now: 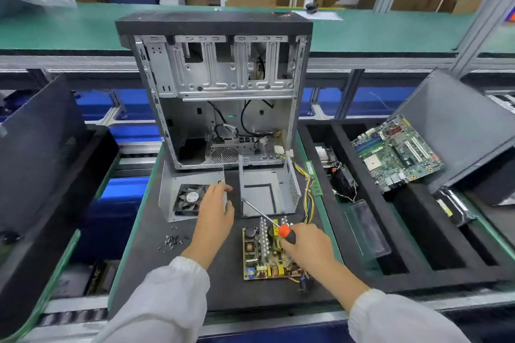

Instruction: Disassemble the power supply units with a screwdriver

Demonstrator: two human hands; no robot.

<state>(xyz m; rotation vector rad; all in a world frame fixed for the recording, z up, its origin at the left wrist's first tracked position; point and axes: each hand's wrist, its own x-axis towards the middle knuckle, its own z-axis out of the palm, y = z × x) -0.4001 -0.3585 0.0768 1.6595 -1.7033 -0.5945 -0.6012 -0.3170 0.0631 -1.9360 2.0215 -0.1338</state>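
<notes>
No legible text anywhere. Round label on the fan hub (192, 196): printed, too small to read. White lettering on the dark box (94, 278) at lower left: blurred, not decipherable. Markings on the motherboard (397, 152): too fine to read.
</notes>
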